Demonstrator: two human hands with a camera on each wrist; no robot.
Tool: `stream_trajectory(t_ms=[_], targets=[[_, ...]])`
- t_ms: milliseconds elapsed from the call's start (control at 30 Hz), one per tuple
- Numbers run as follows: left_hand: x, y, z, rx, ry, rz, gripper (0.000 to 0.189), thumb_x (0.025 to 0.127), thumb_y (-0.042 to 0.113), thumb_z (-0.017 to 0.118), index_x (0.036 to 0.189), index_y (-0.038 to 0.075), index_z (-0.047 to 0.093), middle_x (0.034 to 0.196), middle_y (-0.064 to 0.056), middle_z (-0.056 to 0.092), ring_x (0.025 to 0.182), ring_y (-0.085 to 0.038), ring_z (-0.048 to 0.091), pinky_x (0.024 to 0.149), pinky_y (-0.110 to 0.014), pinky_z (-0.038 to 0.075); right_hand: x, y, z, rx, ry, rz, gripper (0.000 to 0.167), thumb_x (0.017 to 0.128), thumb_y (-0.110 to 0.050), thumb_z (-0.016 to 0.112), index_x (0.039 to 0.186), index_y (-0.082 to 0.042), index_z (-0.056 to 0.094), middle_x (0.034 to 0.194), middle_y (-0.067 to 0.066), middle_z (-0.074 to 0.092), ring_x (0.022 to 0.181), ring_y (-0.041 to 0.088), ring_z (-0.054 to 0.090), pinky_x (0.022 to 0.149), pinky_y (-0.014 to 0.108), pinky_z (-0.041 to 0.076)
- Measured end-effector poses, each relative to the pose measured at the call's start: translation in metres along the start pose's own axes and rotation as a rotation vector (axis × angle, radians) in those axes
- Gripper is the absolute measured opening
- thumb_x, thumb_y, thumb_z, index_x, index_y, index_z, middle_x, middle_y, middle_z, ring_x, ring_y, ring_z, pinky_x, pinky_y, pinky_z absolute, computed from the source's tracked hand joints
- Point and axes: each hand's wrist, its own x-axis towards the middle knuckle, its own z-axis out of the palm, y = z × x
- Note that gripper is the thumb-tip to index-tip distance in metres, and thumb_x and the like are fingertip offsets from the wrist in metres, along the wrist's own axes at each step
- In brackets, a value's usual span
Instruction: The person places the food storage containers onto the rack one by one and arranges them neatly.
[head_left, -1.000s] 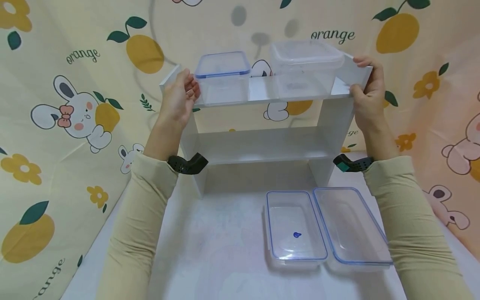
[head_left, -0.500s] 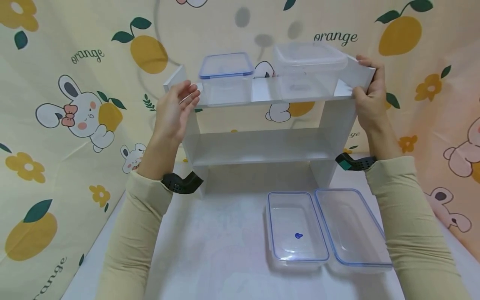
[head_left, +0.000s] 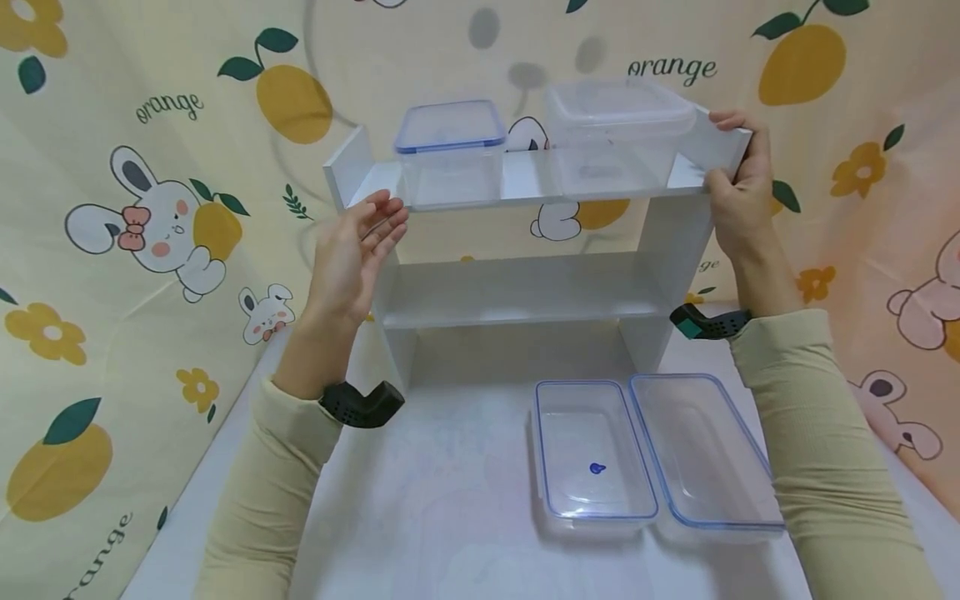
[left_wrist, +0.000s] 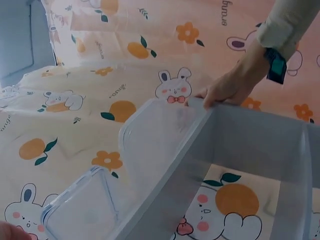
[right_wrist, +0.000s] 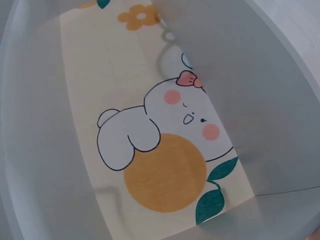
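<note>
A white shelf rack (head_left: 517,292) stands on the table. My right hand (head_left: 742,183) grips the upper right side panel, thumb at the front and fingers over its edge. In the left wrist view the same right hand (left_wrist: 230,86) shows at the far corner of the top board. My left hand (head_left: 341,267), fingers loosely bent and holding nothing, is by the top board's left front corner; whether it touches the rack I cannot tell. On the top board sit a clear food container with a blue-rimmed lid (head_left: 450,125) and a larger clear container (head_left: 615,146).
Two more clear food containers with blue rims lie side by side on the white table (head_left: 420,500): a smaller one (head_left: 585,433) and a larger one (head_left: 697,450), close to my right sleeve. A patterned cloth (head_left: 157,358) hangs behind and at the sides.
My left hand has come away from the upper left side panel and moved down to the board's front corner. The right hand keeps its grip, and the containers have stayed put.
</note>
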Motion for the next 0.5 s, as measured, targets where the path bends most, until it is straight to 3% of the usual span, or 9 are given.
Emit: stream_trajectory(t_ms=[167,300,500], targets=[[-0.008,-0.011,-0.002,0.018,-0.051,-0.016,0.027,0.104,0.015,0.032,0.12,0.002,0.049,0.108,-0.003,0.056,0.104,-0.015,0.059,0.118,-0.034,0.035,0.001,0.001,0.001,0.004,0.005,-0.009,0.049,0.082,0.018,0.035,0.118,-0.015,0.047,0.139,-0.001,0.042,0.135,0.022,0.033,0.126,0.038,0.019],[-0.015,-0.019,-0.003,0.037,-0.076,-0.027,0.026,0.104,0.015,0.032,0.116,0.005,0.051,0.109,-0.002,0.057,0.105,-0.014,0.059,0.114,-0.029,0.041,0.002,0.001,0.001,0.009,0.007,-0.009,0.049,0.083,0.018,0.036,0.118,-0.015,0.046,0.138,-0.002,0.041,0.136,0.022,0.032,0.126,0.037,0.018],[-0.023,-0.035,-0.003,0.039,-0.118,-0.03,0.037,0.103,0.013,0.031,0.131,-0.007,0.045,0.107,0.0,0.059,0.103,-0.012,0.062,0.097,-0.019,0.052,0.002,0.002,0.001,0.016,0.013,-0.011,0.049,0.083,0.018,0.035,0.118,-0.014,0.046,0.138,-0.001,0.042,0.136,0.022,0.033,0.126,0.036,0.018]])
